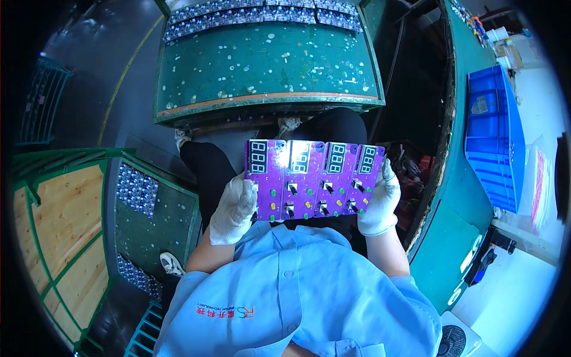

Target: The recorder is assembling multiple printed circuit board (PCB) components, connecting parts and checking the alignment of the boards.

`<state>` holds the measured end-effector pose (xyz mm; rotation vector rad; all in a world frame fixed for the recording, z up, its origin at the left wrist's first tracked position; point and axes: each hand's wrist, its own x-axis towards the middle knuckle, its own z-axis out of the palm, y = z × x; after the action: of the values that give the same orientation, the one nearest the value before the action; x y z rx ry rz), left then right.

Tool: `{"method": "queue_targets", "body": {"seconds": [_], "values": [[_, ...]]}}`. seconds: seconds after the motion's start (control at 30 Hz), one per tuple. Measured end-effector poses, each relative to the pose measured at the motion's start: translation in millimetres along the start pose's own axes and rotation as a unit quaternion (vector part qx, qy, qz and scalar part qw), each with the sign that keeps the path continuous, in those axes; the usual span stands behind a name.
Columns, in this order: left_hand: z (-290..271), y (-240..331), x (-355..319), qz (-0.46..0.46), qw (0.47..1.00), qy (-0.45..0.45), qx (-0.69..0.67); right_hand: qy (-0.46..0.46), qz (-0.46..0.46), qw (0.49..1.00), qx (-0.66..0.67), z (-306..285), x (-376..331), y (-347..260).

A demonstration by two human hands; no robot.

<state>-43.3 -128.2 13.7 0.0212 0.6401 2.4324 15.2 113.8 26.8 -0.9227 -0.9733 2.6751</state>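
Hands in white knit gloves hold a purple rectangular circuit-board panel (313, 179) at the centre of the frame, above the person's lap. The panel is made of four board sections side by side, each with a white numeric display near its top edge, small black switches lower down, and green and yellow dots. A bright glare falls on the second display from the left.

The left hand (235, 209) grips the panel's left edge, its fingers curled around behind the board and the thumb lying on the front face near the lower left corner. The right hand (380, 202) clasps the right edge in the same way, fingers wrapped behind and the thumb pressed on the front. Both hands are closed on the panel, which is held nearly flat and facing the camera.

Below the panel, at the lower centre of the frame, is the person's light blue work shirt (297, 291). A worn green workbench (267, 65) fills the upper centre, with rows of more purple boards (262, 12) along its far edge. At the right of the frame lies a blue plastic crate (493, 143). At the left, a wooden-topped green frame (59, 232) stands beside a green tray of small boards (137, 190).
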Motion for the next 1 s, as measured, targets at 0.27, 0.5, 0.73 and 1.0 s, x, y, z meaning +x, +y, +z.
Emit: {"method": "queue_targets", "body": {"seconds": [0.27, 0.5, 0.73, 1.0], "values": [[-36, 6, -16, 0.039, 0.955, -0.053, 0.291, -0.051, 0.031, 0.998, 0.015, 22, -7, 5], [-27, 9, -22, 0.052, 0.979, 0.077, 0.181, -0.127, 0.027, 0.991, 0.012, 30, -9, 9], [-57, 25, -25, 0.007, 0.95, 0.151, 0.272, -0.133, 0.059, 0.985, -0.089, 64, 6, 19], [-82, 61, -40, 0.081, 0.932, 0.298, 0.19, -0.131, 0.034, 0.967, -0.217, 116, 8, 64]]}}
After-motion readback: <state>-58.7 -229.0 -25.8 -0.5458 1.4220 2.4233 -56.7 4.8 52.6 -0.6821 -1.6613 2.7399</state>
